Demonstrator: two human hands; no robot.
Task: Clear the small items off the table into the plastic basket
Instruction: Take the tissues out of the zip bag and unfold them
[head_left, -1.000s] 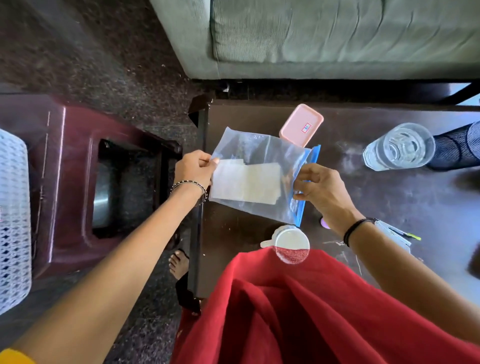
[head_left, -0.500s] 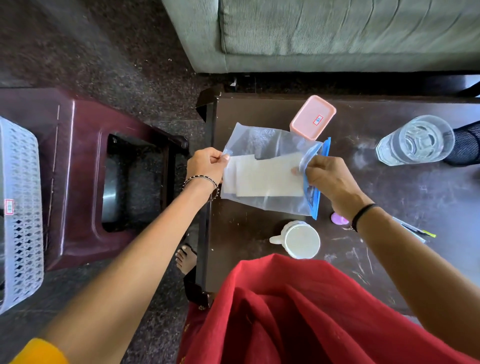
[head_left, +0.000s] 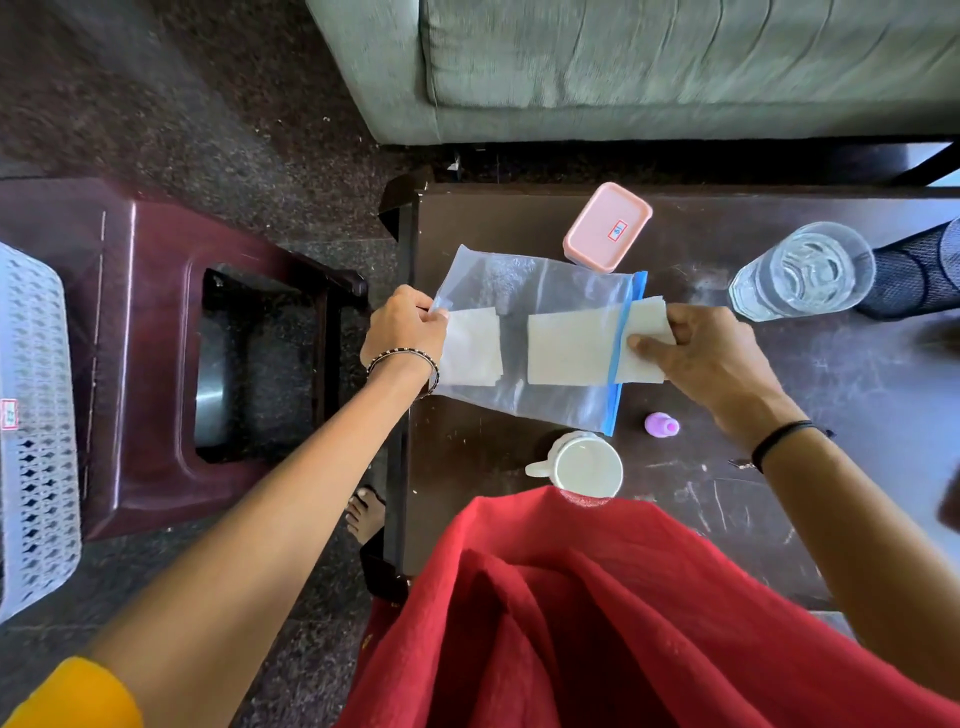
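A clear zip bag (head_left: 545, 291) with a blue seal strip lies over the left end of the dark table (head_left: 779, 493). My left hand (head_left: 405, 327) pinches the bag's closed end, where a white folded paper (head_left: 470, 345) sits inside. My right hand (head_left: 701, 358) pinches a second stack of white papers (head_left: 576, 348) that sticks halfway out of the bag's mouth. The white plastic basket (head_left: 36, 426) shows at the far left edge, beside a maroon stool (head_left: 140, 364).
On the table stand a pink lidded box (head_left: 608, 226), a water glass (head_left: 802, 270), a black mesh holder (head_left: 919, 270), a white mug (head_left: 584, 462) and a small purple bottle (head_left: 661, 425). A green sofa (head_left: 649, 67) runs behind. Red cloth (head_left: 597, 623) covers the near edge.
My right hand has drawn part of the white papers rightward through the bag's blue mouth, splitting them from the sheet left inside. My left hand kept its pinch on the bag.
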